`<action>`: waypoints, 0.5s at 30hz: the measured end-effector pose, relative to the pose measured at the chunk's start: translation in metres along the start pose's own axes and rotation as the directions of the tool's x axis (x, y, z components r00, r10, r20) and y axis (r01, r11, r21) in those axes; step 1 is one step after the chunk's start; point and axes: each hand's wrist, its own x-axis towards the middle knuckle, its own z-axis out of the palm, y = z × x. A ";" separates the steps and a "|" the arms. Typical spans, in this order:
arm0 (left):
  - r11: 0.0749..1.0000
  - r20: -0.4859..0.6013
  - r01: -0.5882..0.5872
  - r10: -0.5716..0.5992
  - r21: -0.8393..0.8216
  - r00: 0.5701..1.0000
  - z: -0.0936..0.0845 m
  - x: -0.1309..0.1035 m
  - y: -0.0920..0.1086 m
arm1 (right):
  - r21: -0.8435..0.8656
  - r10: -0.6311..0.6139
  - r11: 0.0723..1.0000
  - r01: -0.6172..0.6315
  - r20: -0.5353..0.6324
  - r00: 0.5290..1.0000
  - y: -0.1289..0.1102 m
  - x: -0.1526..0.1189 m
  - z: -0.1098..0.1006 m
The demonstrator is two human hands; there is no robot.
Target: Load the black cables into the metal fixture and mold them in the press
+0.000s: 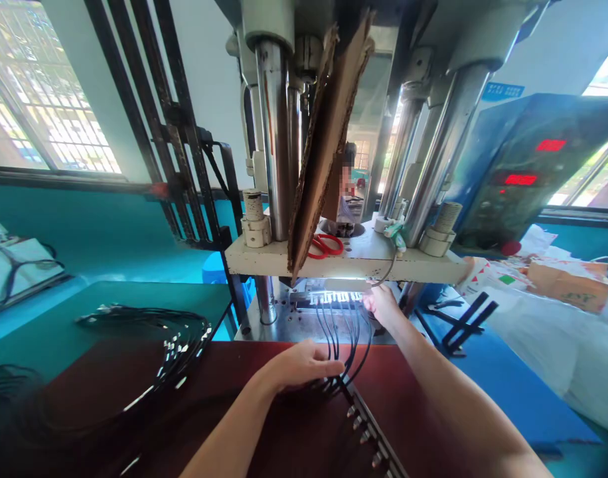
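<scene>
Several thin black cables [354, 335] run from a row of white connectors [336, 297] in the metal fixture on the machine's lower plate [294, 325]. My left hand [304, 364] is curled over the lower part of these cables, its thumb pointing right across them. At the right end of the connector row, my right hand [381, 303] has its fingers closed; what sits between the fingertips is hidden. Below the left hand, a long dark bar [371, 428] with small metal pieces along it lies on the dark red tabletop [408, 411].
The upper platen [274, 259] hangs close above my right hand. On it rest red-handled scissors [328, 245] and a leaning cardboard sheet [328, 146]. Bundled black cables [179, 352] lie at left. A control box [528, 166] with red displays stands right. A person sits behind the machine.
</scene>
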 end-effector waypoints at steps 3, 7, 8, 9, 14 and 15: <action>0.903 0.030 -0.046 0.065 -0.426 0.997 0.017 0.005 -0.006 | 0.083 0.029 0.996 -0.029 -0.002 1.000 -0.003 -0.044 0.000; 0.441 0.129 0.041 0.172 -0.896 0.977 0.051 0.009 -0.004 | 0.134 -0.028 0.990 0.037 -0.066 0.997 -0.013 -0.094 0.000; 0.392 0.156 0.069 0.194 -0.917 0.969 0.058 0.008 -0.001 | 0.135 -0.057 0.988 0.069 -0.089 0.994 -0.014 -0.102 -0.001; 0.376 0.182 0.095 0.202 -0.922 0.962 0.064 0.006 0.001 | 0.134 -0.087 0.986 0.102 -0.108 0.990 -0.015 -0.109 -0.001; 0.454 0.165 0.101 0.104 -0.885 0.981 0.083 -0.007 0.010 | 0.179 -0.163 0.966 0.188 -0.147 0.976 -0.017 -0.134 -0.004; 0.471 0.149 0.094 0.080 -0.877 0.986 0.085 -0.009 0.012 | 0.195 -0.159 0.962 0.188 -0.158 0.975 -0.018 -0.137 -0.004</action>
